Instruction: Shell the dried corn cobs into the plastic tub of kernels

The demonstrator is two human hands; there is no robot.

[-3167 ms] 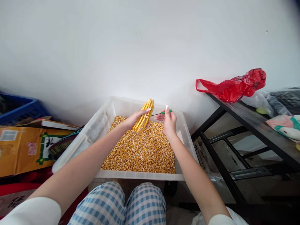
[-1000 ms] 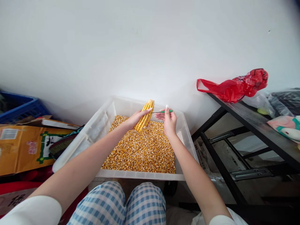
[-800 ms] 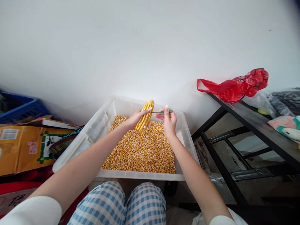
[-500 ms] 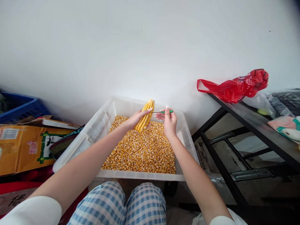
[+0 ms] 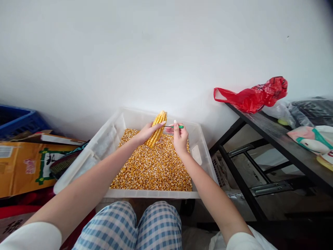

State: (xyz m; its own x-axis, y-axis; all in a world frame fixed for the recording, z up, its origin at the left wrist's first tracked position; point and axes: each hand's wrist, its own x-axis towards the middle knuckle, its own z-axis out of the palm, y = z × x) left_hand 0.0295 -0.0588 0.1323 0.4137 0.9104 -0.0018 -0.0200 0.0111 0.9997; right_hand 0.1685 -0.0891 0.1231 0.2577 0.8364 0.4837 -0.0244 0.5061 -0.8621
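Observation:
My left hand point(image 5: 148, 132) is wrapped round a yellow corn cob point(image 5: 156, 131), which leans with its top end to the upper right. Between the thumb and fingers of my right hand point(image 5: 180, 136) is a thin screwdriver point(image 5: 181, 127) with a green handle and a dark metal shaft. The shaft points left and reaches the cob's right side by my left thumb; its tip is not clearly visible. Both hands are above a translucent plastic bin point(image 5: 156, 193) holding a thick layer of loose corn kernels point(image 5: 153, 170).
A black-framed table point(image 5: 275, 133) on the right bears a red plastic bag point(image 5: 253, 97) and other bags. Left of the bin are an orange cardboard box point(image 5: 22, 170) and a blue crate point(image 5: 19, 123). A white wall point(image 5: 156, 52) rises behind the bin.
The view has shifted slightly. My right hand has moved a little left with the screwdriver, closer to the cob. My left hand keeps its hold on the cob.

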